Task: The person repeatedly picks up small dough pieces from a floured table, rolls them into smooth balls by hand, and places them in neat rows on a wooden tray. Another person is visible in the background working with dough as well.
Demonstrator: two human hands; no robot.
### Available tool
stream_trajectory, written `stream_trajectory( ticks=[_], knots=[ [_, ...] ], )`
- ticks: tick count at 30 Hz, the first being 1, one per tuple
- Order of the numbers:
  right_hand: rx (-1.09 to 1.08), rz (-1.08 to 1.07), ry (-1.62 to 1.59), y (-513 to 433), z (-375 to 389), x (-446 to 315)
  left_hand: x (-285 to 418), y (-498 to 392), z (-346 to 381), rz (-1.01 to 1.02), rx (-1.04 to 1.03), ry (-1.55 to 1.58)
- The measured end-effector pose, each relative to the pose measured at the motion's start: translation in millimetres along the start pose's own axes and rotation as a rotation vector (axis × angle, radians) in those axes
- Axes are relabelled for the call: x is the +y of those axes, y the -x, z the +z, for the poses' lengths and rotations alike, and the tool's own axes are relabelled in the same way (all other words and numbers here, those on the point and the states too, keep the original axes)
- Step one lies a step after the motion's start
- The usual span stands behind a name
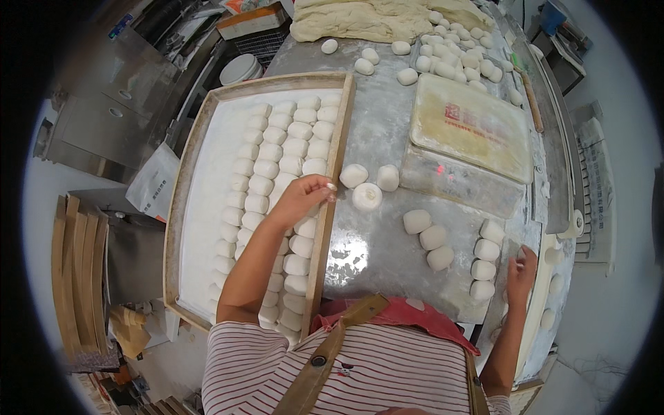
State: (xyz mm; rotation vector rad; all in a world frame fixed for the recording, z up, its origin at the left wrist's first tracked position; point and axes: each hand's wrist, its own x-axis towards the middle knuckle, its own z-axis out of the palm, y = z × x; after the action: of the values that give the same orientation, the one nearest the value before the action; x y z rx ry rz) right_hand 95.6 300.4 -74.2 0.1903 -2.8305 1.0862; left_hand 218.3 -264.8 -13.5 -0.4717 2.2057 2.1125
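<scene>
My left hand [310, 196] is over the right rim of a wooden tray [342, 129], fingertips close together; a small white spot shows at them, and whether it is dough is unclear. Rows of white dough pieces [270, 152] fill the tray's right part. My right hand [521, 272] hangs with bent fingers over the narrow machine bed [537, 306] at the right; a pale shape lies partly hidden behind its fingers. Between my hands, a round dough ball [367, 197] touches its neighbours, three dough pieces [432, 237] form a slanting line, and several more [483, 270] stand in a column.
A lidded clear plastic box [467, 181] stands on the metal table [378, 104]. Behind it are a heap of dough pieces [451, 57] and a large dough slab [358, 21]. A wooden rolling pin [533, 104] lies at the right. Wooden boards [78, 280] lean at the left.
</scene>
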Motion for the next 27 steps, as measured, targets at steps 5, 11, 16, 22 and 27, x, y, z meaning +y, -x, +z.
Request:
stream_trajectory(
  ticks=[5,11,16,22,27],
  knots=[
    [0.139,0.197,0.104,48.6,-84.7,71.3,-21.6,-6.6,-199.9,0.309,0.403,-0.137],
    [0.244,0.454,0.010,129.4,-141.3,183.3,-32.7,68.8,-442.1,-0.005,1.335,-0.303],
    [0.295,0.689,0.161,160.0,-159.4,171.1,-14.9,23.3,-316.5,0.014,0.929,-0.331],
    [0.228,0.730,0.402,136.4,-147.5,164.4,35.7,-41.6,-83.3,0.400,0.253,-0.704],
    [0.104,0.578,0.638,142.9,-143.4,163.4,36.0,-50.2,55.8,0.543,-0.283,-1.337]
  ],
)
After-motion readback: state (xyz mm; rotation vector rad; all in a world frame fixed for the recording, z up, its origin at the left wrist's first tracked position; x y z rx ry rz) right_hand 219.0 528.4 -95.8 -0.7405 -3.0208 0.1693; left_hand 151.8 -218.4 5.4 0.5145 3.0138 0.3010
